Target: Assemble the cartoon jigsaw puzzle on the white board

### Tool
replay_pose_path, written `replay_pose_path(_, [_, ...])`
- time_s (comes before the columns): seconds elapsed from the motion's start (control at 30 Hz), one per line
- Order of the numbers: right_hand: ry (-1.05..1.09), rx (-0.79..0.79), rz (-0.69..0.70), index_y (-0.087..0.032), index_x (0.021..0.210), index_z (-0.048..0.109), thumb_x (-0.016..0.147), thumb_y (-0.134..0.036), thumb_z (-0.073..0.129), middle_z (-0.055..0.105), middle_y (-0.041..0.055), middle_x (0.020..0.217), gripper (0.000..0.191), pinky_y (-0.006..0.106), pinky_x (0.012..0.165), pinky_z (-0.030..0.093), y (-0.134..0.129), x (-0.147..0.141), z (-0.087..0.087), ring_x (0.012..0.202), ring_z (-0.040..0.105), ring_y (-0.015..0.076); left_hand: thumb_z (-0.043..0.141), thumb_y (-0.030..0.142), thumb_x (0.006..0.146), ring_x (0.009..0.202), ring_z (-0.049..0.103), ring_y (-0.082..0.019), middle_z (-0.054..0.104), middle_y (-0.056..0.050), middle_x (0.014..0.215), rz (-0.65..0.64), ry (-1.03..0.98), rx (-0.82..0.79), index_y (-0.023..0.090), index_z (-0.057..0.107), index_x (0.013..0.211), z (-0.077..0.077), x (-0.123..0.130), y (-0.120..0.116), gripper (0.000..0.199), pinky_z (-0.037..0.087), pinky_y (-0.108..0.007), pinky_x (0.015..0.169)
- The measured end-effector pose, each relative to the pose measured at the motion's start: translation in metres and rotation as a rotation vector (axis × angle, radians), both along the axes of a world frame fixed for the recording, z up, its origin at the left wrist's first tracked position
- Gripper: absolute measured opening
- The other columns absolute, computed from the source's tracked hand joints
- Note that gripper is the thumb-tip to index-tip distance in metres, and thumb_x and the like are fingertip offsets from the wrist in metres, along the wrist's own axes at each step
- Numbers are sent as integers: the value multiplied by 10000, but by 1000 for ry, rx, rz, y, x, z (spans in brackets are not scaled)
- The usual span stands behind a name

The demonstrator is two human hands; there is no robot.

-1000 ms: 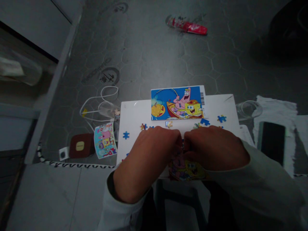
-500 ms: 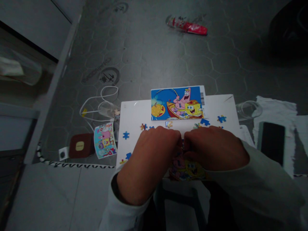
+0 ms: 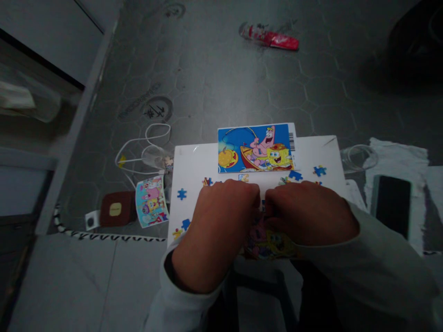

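My left hand (image 3: 228, 212) and my right hand (image 3: 304, 212) are close together over a white board (image 3: 194, 161), fingers curled inward. Their fingertips are mostly hidden, so whatever they pinch cannot be made out. Below them lies a partly assembled jigsaw puzzle (image 3: 277, 242) with a cartoon picture, in shadow and partly covered by my hands. Loose blue puzzle pieces lie around, such as one on the left (image 3: 182, 193) and one on the right (image 3: 320, 170). Beyond my hands a reference picture card (image 3: 256, 147) shows two cartoon figures in a boat.
Left of the board are a cartoon card (image 3: 152, 201), a brown case (image 3: 117, 209) and a white cable (image 3: 131, 143). On the right, a clear cup (image 3: 362, 157) and a dark phone (image 3: 392, 205) rest by white paper. A red package (image 3: 273, 38) lies on the floor ahead.
Both hands stay almost in place over the puzzle. The left forearm and wrist have shifted very slightly; the loose pieces look unmoved.
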State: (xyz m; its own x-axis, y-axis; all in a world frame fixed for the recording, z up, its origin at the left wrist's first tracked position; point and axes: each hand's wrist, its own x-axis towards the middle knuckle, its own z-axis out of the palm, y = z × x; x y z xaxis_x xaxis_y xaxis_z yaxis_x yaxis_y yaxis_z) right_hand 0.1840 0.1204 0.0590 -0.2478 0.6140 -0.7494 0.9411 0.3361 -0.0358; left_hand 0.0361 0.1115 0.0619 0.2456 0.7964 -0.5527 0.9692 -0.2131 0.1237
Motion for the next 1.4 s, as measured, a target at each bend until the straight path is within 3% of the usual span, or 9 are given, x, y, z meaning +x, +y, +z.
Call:
replay_pose_path(0.47, [-27,17,24,-217,1110,857,1079,-357,616,863,168,1159,280,393,765,516,-1,-5,1,1057,818,329,685,283,1053,969,844,-378,883,-85,1018,0,-33,31,328,883,1050,-4,0,-1,204,578,-447,770])
replay_pose_path(0.63, [-35,-3,-4,-240,1095,862,1057,-354,652,861,155,1160,242,401,773,503,-1,-4,1,1069,808,338,791,321,985,948,846,-383,884,-73,976,40,-3,-5,342,889,1026,1,-10,-3,108,577,-449,769])
replay_pose_path(0.8, [-30,-12,-32,-243,1099,856,1048,-358,668,859,149,1161,226,405,773,498,-1,-4,2,1094,802,351,739,329,1022,930,856,-412,891,-80,973,-22,52,-92,335,894,998,7,-11,-10,156,584,-468,733])
replay_pose_path(1.0, [-21,15,-24,-241,1038,858,1020,-355,697,866,147,1097,198,385,752,503,-1,-3,1,1013,810,320,764,345,1018,958,866,-405,881,-149,942,-65,59,-117,250,896,945,-1,-4,-12,179,614,-472,788])
replay_pose_path(1.13, [10,43,-5,-240,996,859,1008,-364,711,863,141,1024,193,380,733,509,-2,0,-2,929,811,299,724,324,1039,947,865,-395,877,-143,928,-67,50,-113,254,891,932,-3,-3,-11,210,620,-477,790])
replay_pose_path(1.3, [-15,28,-8,-245,1033,861,1018,-377,705,865,141,1076,205,385,752,529,-1,-1,-2,980,819,311,725,347,1039,946,854,-386,888,-101,999,-26,33,-101,304,888,1007,3,-10,-8,171,605,-454,759])
replay_pose_path(1.4, [2,22,-20,-246,1034,864,1009,-353,719,866,137,1078,182,392,763,537,0,-3,1,980,816,308,805,356,981,959,840,-377,888,-56,1038,79,44,27,352,872,1101,9,-22,-7,137,595,-449,780])
